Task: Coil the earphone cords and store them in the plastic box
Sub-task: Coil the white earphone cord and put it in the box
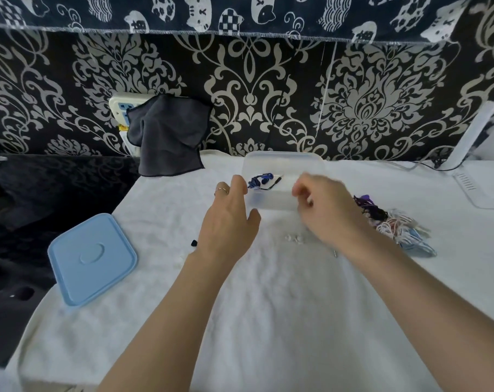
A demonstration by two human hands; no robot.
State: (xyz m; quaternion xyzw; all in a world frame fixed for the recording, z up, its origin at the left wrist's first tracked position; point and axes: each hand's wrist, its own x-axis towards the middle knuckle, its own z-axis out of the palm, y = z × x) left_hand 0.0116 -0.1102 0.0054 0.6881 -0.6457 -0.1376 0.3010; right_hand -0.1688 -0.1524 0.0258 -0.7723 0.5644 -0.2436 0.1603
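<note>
I am looking down at a table with a white cloth on it. The clear plastic box is sitting at the far side of the cloth, with no lid on. Blue earphones are lying coiled inside the box, near its left side. My left hand is touching the left front corner of the box, with the fingers nearly straight and holding nothing. My right hand is hovering at the right front side of the box. Its fingers are curling in, but the hand is blurry, so I cannot tell if it is pinching anything. A pile of tangled cords, purple, white and red, is lying just right of my right hand. The blue lid is lying flat on the cloth, well to the left of the box
</note>
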